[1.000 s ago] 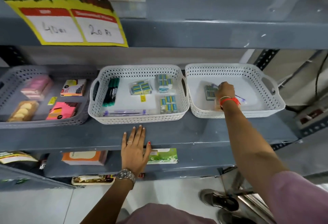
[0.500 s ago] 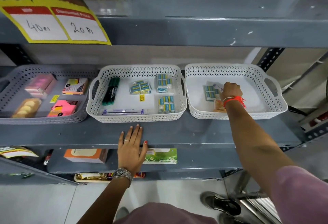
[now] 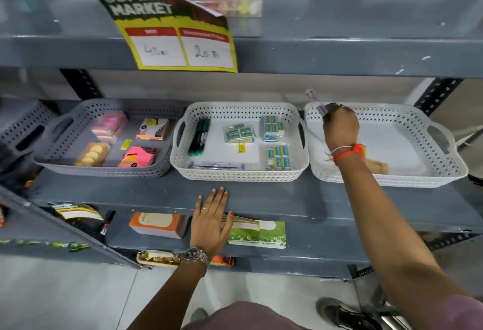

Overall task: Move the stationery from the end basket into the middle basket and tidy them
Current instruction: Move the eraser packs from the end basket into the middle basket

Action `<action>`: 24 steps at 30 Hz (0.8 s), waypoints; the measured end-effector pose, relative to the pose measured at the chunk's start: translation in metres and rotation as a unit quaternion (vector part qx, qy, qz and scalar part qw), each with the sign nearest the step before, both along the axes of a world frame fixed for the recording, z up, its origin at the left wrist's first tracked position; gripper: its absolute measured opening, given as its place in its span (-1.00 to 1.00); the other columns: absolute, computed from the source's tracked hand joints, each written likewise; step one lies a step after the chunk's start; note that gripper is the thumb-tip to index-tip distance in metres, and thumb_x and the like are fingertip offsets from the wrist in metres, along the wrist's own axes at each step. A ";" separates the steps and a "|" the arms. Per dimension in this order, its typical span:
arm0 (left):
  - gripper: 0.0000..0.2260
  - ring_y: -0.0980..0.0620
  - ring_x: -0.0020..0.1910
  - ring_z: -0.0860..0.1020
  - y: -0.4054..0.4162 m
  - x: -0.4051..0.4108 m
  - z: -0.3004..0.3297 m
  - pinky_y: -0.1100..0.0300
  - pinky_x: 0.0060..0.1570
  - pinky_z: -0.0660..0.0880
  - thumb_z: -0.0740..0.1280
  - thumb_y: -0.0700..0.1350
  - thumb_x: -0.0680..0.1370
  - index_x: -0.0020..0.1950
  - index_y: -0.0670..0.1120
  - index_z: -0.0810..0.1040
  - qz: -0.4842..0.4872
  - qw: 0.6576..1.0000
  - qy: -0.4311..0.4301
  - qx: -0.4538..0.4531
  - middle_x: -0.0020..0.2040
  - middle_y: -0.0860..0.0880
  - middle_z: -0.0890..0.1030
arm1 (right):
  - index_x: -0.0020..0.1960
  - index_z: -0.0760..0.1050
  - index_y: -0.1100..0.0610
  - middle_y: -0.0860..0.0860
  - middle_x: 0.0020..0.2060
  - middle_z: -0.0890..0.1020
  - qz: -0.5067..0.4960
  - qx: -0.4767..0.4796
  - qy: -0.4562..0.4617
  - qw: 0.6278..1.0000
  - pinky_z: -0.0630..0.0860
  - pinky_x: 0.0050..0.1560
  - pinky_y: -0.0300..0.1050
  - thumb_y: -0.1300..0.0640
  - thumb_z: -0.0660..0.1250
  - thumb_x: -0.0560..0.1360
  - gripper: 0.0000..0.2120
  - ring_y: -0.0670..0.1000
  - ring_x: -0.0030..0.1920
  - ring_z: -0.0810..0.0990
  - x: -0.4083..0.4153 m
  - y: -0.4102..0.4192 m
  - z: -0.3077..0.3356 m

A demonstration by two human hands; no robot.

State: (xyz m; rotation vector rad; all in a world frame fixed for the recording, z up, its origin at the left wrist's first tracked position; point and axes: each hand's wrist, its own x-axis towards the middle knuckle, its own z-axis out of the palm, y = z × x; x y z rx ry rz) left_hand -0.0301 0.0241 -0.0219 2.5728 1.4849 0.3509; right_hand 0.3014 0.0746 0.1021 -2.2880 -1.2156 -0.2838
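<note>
Three baskets stand in a row on a grey shelf. The white end basket (image 3: 441, 167) is at the right, and my right hand (image 3: 341, 128) hovers over its left part, shut on a clear pack of pens (image 3: 315, 100) that sticks up and to the left. A brownish item (image 3: 377, 166) lies in that basket beside my wrist. The white middle basket (image 3: 235, 175) holds green markers (image 3: 200, 136), eraser packs (image 3: 239, 133) and a flat pen pack (image 3: 215, 165). My left hand (image 3: 211, 221) rests flat on the shelf edge, fingers spread.
A grey basket (image 3: 104, 170) with sticky notes stands at the left. A yellow price sign (image 3: 177, 42) hangs from the shelf above. Notepads (image 3: 257, 234) lie on the lower shelf. My shoe (image 3: 342, 314) shows on the floor.
My right hand has risen out of the end basket with the pack of pens in it. The eraser pack that lay there is no longer visible. The left hand has stayed put.
</note>
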 end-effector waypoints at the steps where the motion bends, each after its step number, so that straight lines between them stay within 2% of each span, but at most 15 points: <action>1: -0.51 -0.04 0.34 0.44 0.002 -0.006 0.000 -0.03 0.39 0.12 0.03 0.04 0.52 0.36 -0.13 0.43 0.000 1.000 0.004 -0.001 0.34 -0.08 0.49 | 0.10 0.58 0.24 0.34 -0.04 0.65 0.034 0.009 -0.005 0.999 0.55 -0.04 0.08 0.28 0.20 0.49 -0.74 0.32 0.01 0.61 -0.016 0.004 0.004; 4: -0.52 -0.06 0.33 0.44 0.009 -0.020 -0.001 0.01 0.36 0.05 0.05 0.04 0.52 0.35 -0.14 0.44 0.011 1.000 0.002 -0.003 0.33 -0.08 0.50 | 0.03 0.62 0.22 0.29 -0.07 0.68 0.105 0.015 -0.013 0.994 0.55 -0.08 0.00 0.23 0.22 0.46 -0.76 0.27 -0.03 0.64 -0.064 0.015 0.011; 8: -0.51 -0.06 0.35 0.42 0.015 -0.036 -0.003 -0.01 0.39 0.08 0.03 0.06 0.52 0.35 -0.12 0.44 0.038 0.999 -0.014 0.003 0.34 -0.07 0.49 | -0.13 0.62 0.24 0.28 -0.16 0.67 0.176 -0.022 0.000 0.984 0.50 -0.16 -0.04 0.17 0.25 0.42 -0.79 0.25 -0.10 0.64 -0.106 0.032 0.011; 11: -0.51 -0.05 0.35 0.42 0.018 -0.045 -0.004 -0.08 0.38 0.19 0.02 0.06 0.52 0.35 -0.13 0.44 0.043 0.999 -0.020 0.013 0.35 -0.07 0.48 | -0.07 0.65 0.22 0.28 -0.16 0.69 0.239 -0.076 0.005 0.968 0.51 -0.11 -0.03 0.13 0.26 0.45 -0.77 0.24 -0.09 0.65 -0.130 0.045 0.002; 13: -0.51 -0.07 0.34 0.43 0.021 -0.051 -0.004 -0.13 0.36 0.21 0.02 0.06 0.52 0.34 -0.13 0.45 0.048 0.998 -0.026 0.015 0.34 -0.09 0.49 | 0.01 0.65 0.19 0.24 -0.09 0.70 0.276 -0.124 -0.020 0.953 0.53 -0.06 -0.03 0.16 0.25 0.45 -0.76 0.22 -0.04 0.65 -0.146 0.051 -0.008; 20: -0.52 -0.01 0.40 0.34 0.032 -0.066 -0.009 -0.07 0.42 0.09 0.05 0.06 0.55 0.40 -0.11 0.38 0.045 0.999 -0.016 0.016 0.39 -0.05 0.43 | 0.02 0.63 0.18 0.17 -0.01 0.69 0.346 -0.187 -0.088 0.915 0.54 -0.03 0.00 0.19 0.22 0.47 -0.75 0.21 0.03 0.64 -0.183 0.059 -0.038; 24: -0.51 -0.05 0.35 0.42 0.032 -0.066 -0.008 -0.13 0.37 0.14 0.02 0.07 0.53 0.35 -0.13 0.43 0.043 0.999 -0.019 0.015 0.34 -0.08 0.49 | -0.03 0.63 0.16 0.11 -0.02 0.68 0.363 -0.220 -0.108 0.899 0.52 -0.05 -0.03 0.17 0.20 0.46 -0.76 0.19 0.04 0.62 -0.197 0.067 -0.039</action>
